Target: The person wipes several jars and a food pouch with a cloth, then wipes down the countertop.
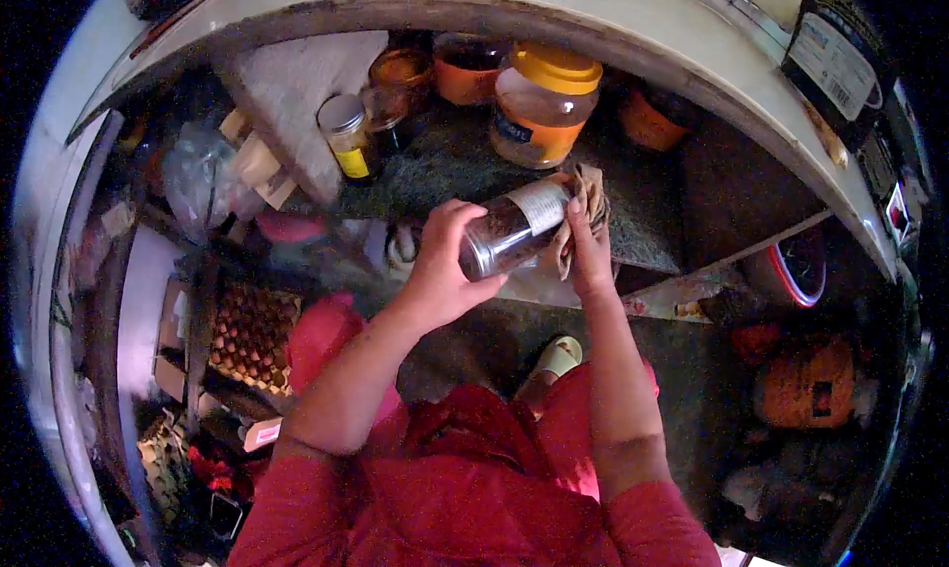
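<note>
A clear jar (509,233) with a pale printed label lies tilted between my two hands, in front of the shelf. My left hand (443,265) grips its lower left end, thumb underneath and fingers over the top. At the jar's upper right end, my right hand (590,246) is closed on a crumpled tan cloth (583,211), pressed against the jar. The cloth covers that end, so I cannot see whether a lid is on it.
On the shelf (445,186) stand a large jar with a yellow lid (544,112), a silver-lidded jar (346,137) and several orange-brown containers (470,71). The counter edge (554,18) overhangs them. A tray of eggs (252,335) sits low at left; a red-rimmed basin (796,268) is at right.
</note>
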